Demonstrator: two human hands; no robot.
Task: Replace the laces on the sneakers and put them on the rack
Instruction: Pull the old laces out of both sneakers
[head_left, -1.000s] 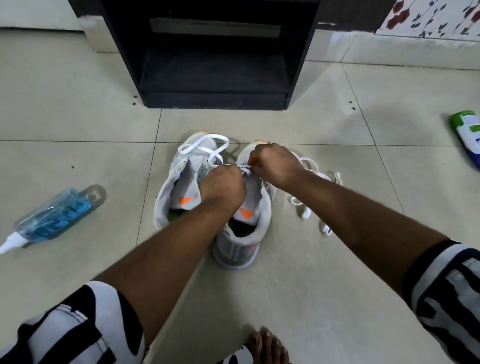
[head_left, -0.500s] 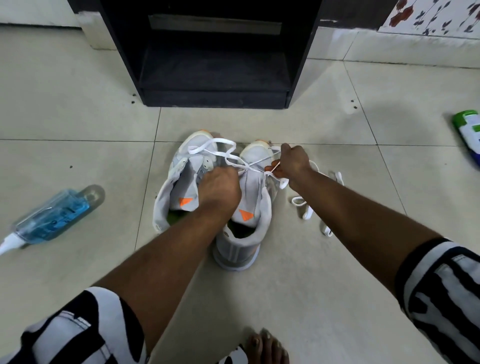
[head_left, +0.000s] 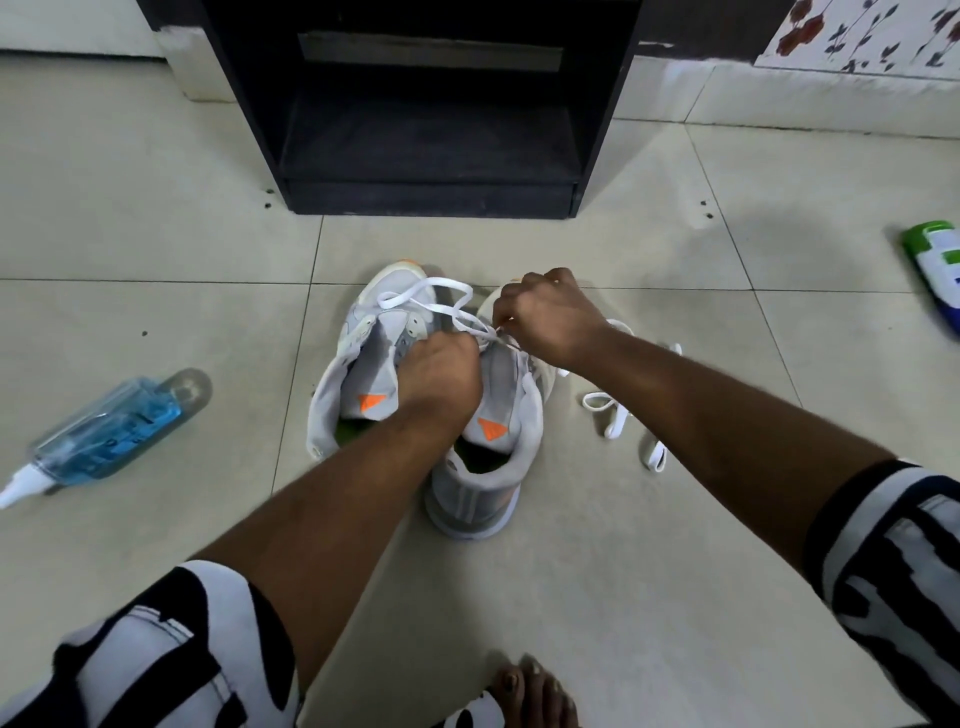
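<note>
Lacing was only partway: the right hand and left hand each pinched the white lace over the sneakers, with the rack beyond them unfilled.

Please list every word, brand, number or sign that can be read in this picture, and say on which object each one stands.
No text can be read.
Blue bottle: dark print, too blurred to read.
Green and white container: label blurred and cut off at the picture's edge.
Sneakers: only orange triangle marks on the tongues, no letters.
</note>
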